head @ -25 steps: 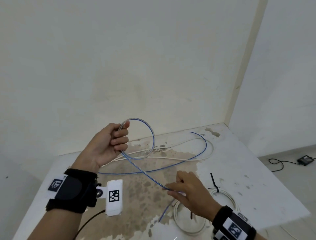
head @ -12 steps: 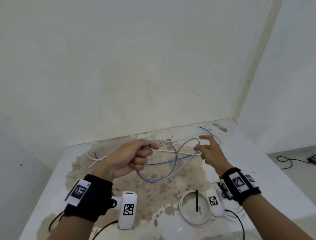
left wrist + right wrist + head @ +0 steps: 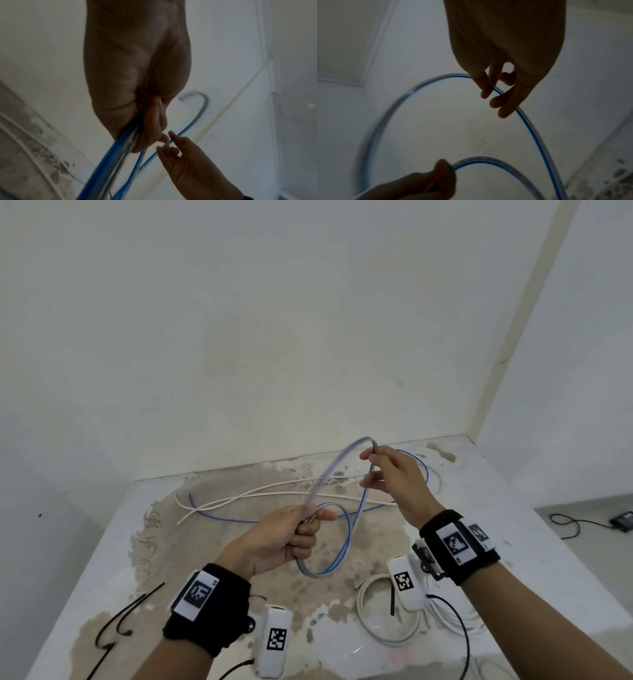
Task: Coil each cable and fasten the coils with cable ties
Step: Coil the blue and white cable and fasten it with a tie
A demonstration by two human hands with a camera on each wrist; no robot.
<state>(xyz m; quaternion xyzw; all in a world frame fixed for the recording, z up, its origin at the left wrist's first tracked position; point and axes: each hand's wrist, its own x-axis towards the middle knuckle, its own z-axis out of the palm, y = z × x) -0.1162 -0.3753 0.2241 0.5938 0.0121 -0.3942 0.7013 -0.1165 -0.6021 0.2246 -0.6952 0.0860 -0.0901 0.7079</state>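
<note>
Now; left hand (image 3: 279, 537) grips blue cable (image 3: 342, 546) loops; right hand (image 3: 399, 477) pinches its raised arc.

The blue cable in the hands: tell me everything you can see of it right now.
The blue cable is thin and flexible, a blue line in a clear-looking sheath. The left hand grips gathered strands, with a finished loop hanging below the fist. The right hand pinches it farther along, lifting a new arc between the hands. The rest trails onto the stained table, crossing a loose white cable. No cable tie is on it.
</note>
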